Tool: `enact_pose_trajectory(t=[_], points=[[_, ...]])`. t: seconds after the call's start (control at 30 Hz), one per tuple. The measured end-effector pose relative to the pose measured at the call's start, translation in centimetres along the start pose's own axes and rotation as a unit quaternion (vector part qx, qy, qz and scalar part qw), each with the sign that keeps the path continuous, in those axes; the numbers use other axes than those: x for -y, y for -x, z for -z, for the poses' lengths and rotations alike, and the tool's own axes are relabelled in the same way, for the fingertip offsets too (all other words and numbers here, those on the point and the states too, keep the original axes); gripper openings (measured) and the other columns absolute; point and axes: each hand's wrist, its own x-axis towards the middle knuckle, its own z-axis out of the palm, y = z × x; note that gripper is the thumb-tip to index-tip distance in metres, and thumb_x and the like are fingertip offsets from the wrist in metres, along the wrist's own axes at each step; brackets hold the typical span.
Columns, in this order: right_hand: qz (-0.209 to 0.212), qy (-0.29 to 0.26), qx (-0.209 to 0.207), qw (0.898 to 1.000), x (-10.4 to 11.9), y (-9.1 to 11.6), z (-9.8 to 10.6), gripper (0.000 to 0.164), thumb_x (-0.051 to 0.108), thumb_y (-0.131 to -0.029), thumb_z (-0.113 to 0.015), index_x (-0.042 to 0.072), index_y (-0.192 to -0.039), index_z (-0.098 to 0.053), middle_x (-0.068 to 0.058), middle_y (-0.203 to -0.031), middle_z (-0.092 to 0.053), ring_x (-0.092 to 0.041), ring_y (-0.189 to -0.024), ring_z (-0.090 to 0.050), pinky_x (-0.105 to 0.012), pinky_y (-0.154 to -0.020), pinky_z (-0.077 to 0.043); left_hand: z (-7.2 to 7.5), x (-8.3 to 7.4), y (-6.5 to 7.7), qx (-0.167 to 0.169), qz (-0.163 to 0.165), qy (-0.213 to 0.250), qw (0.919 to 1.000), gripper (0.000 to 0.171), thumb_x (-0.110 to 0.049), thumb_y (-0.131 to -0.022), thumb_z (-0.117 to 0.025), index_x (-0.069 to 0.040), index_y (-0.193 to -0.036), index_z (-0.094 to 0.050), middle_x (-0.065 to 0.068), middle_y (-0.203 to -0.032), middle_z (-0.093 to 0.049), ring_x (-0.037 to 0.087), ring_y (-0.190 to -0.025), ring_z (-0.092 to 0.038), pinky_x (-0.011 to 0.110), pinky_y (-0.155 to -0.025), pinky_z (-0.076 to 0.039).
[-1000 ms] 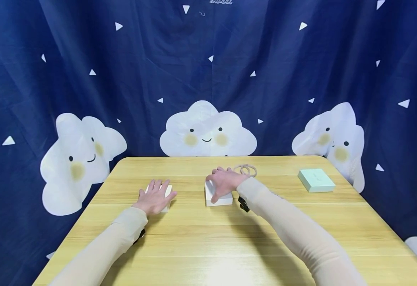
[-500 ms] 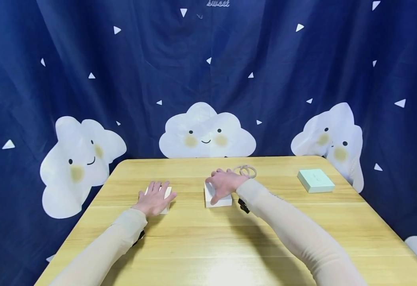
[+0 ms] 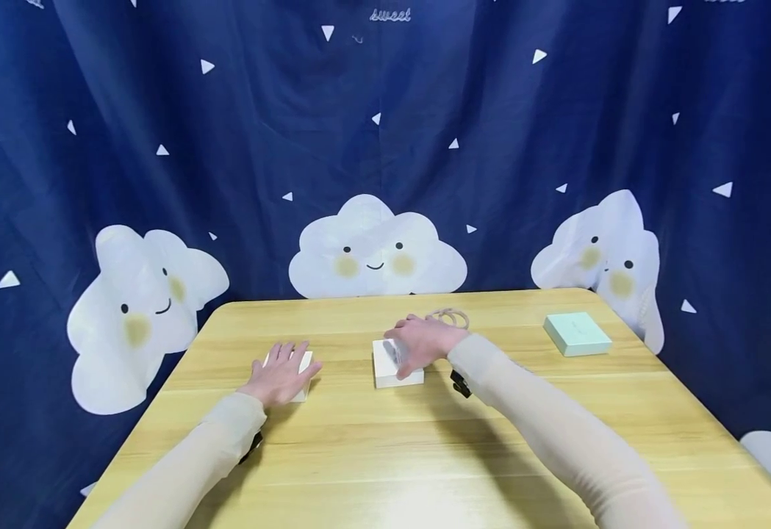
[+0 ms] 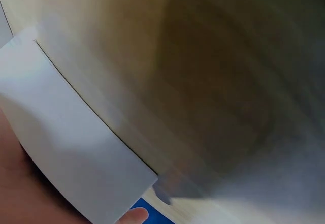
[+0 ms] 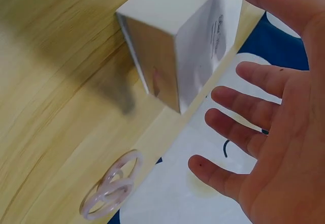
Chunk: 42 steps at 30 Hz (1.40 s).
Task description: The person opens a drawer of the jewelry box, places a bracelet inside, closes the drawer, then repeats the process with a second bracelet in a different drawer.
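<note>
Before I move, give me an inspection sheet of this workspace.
Surface: wood-grain table, bright glare along the near side.
Job's things: left white box, mostly covered in the head view; middle white box, dark lettering on one face.
Clutter: overlapping pale rings beyond the middle white box; mint box at far right.
Grippers: left hand spread over the left white box; right hand over the middle white box, fingers spread.
Cables: nothing seen.
Surroundings: dark-blue curtain with smiling clouds.
</note>
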Motion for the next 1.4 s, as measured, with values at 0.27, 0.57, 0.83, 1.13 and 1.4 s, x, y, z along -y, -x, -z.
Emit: enact_pose_trajectory(t=[0.27,0.57,0.83,1.13,1.4], points=[[0.010,-0.013,-0.012,1.000,-1.1,1.9,-0.2,0.084,0.053,-0.076,-0.082,0.018,-0.147,-0.053,-0.007,-0.141,-0.058,-0.026,-0.120,-0.053,-0.046,-0.087,-0.051,-0.2,0.4,-0.3,-0.004,-0.009,-0.007,0.9999,0.086,-0.072,-0.100,-0.025,-0.012,-0.160,-0.026,0.025,-0.161,-0.030,0.051,-0.150,-0.017,0.083,-0.105,-0.013],[-0.008,-0.019,-0.009,1.000,-2.2,3.9,-0.6,0.089,0.054,-0.078,-0.081,0.021,-0.152,-0.046,-0.006,-0.151,-0.050,-0.030,-0.140,-0.043,-0.057,-0.114,-0.033,1.2,-1.8,-0.3,0.002,-0.025,-0.005,0.9997,0.092,-0.077,-0.097,-0.018,-0.011,-0.162,-0.023,0.027,-0.163,-0.022,0.052,-0.152,-0.008,0.082,-0.109,-0.003],[-0.017,-0.041,-0.009,0.999,-3.4,4.8,-1.2,0.091,0.053,-0.077,-0.083,0.021,-0.154,-0.043,-0.006,-0.155,-0.046,-0.032,-0.144,-0.039,-0.063,-0.117,-0.025,1.5,-6.2,-1.1,-0.010,-0.059,0.006,0.9982,0.083,-0.070,-0.101,-0.024,-0.012,-0.161,-0.024,0.026,-0.164,-0.022,0.048,-0.153,-0.007,0.078,-0.112,0.002],[-0.012,-0.034,-0.011,0.999,-4.4,5.1,-1.8,0.093,0.052,-0.075,-0.084,0.021,-0.153,-0.044,-0.010,-0.156,-0.044,-0.035,-0.145,-0.037,-0.066,-0.117,-0.023,1.0,-10.3,-2.1,-0.012,-0.075,-0.002,0.9971,0.079,-0.067,-0.102,-0.028,-0.013,-0.160,-0.028,0.022,-0.164,-0.024,0.042,-0.155,-0.011,0.076,-0.114,-0.006],[-0.015,-0.043,-0.011,0.999,-5.0,5.3,-2.3,0.093,0.051,-0.074,-0.086,0.023,-0.153,-0.045,-0.011,-0.158,-0.042,-0.035,-0.148,-0.033,-0.068,-0.118,-0.017,0.1,-13.4,-3.1,-0.022,-0.078,-0.005,0.9967,0.081,-0.068,-0.101,-0.029,-0.012,-0.159,-0.030,0.020,-0.164,-0.026,0.040,-0.154,-0.014,0.074,-0.114,-0.014]])
